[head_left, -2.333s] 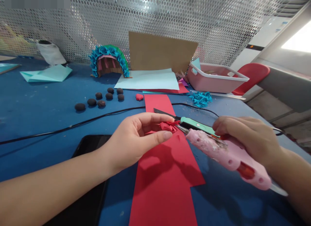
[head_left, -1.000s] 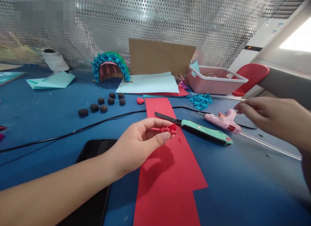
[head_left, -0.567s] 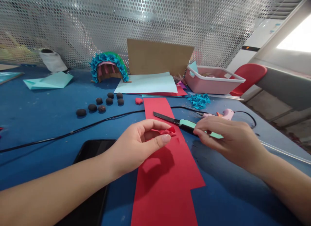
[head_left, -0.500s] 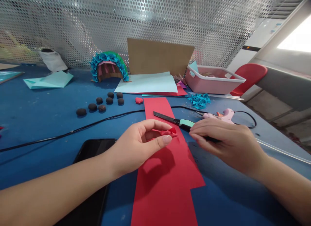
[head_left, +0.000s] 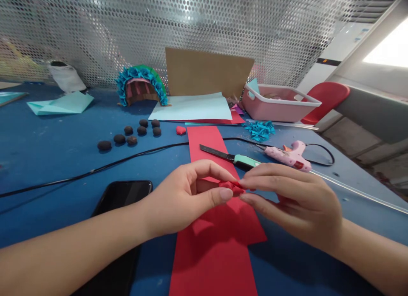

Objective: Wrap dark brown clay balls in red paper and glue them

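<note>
A small crumpled or folded piece of red paper (head_left: pixel 232 188) is pinched between the thumb and fingers of my left hand (head_left: pixel 188 198). From the other side my right hand (head_left: pixel 296 202) has its thumb and fingertips closed on the same piece's right end. Both hands are above long red paper sheets (head_left: pixel 216 262) that overlap on the blue table. Just beyond my fingers lies a utility knife (head_left: pixel 244 161) with a mint-green and black handle, its dark blade across the red sheet. Part of its handle end is hidden by my right hand.
A black phone (head_left: pixel 127 194) lies under my left forearm. A pink glue gun (head_left: pixel 291 155) with its black cord (head_left: pixel 127 158) is at right. Several dark balls (head_left: pixel 142 130), a small red paper piece (head_left: pixel 180 130), blue paper scraps (head_left: pixel 259 130) and a pink basket (head_left: pixel 280 108) stand farther back.
My right hand has let go of the knife handle and moved left to the red paper piece. My left hand has shifted slightly right and nearer to me.
</note>
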Demonstrator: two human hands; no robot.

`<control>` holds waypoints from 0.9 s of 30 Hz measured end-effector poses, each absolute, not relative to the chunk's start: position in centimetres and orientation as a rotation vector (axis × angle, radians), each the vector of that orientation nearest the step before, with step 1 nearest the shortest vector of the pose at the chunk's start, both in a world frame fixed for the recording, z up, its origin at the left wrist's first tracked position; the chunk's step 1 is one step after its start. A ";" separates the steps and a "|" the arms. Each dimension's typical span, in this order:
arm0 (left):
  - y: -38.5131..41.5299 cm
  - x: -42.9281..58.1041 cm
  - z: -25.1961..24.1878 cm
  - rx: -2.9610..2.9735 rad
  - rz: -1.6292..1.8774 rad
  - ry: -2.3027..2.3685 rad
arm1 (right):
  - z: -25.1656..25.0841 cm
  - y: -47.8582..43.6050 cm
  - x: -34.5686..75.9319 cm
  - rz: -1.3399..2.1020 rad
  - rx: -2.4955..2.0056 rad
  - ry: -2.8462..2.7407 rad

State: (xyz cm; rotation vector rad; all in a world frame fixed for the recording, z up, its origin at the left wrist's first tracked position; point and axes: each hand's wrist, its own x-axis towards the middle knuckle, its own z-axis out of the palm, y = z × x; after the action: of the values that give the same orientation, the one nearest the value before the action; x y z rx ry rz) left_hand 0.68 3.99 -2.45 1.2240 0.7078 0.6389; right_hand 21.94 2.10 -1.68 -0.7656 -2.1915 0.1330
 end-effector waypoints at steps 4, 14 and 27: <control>3.8 0.8 -2.2 1.256 0.665 0.700 | -1.8 1.9 21.5 0.181 -0.779 -2.143; 3.2 0.7 -2.4 1.495 0.779 0.708 | -2.0 1.9 21.1 0.264 -0.825 -2.123; 3.3 0.8 -1.9 1.381 0.750 0.822 | -2.1 1.7 21.4 0.118 -0.862 -2.169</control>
State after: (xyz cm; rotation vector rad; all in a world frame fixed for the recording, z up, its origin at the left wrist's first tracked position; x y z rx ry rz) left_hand 0.80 3.30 -1.89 1.3812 0.8221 0.7499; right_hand 21.45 1.74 -2.15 -0.8617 -2.1693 0.1181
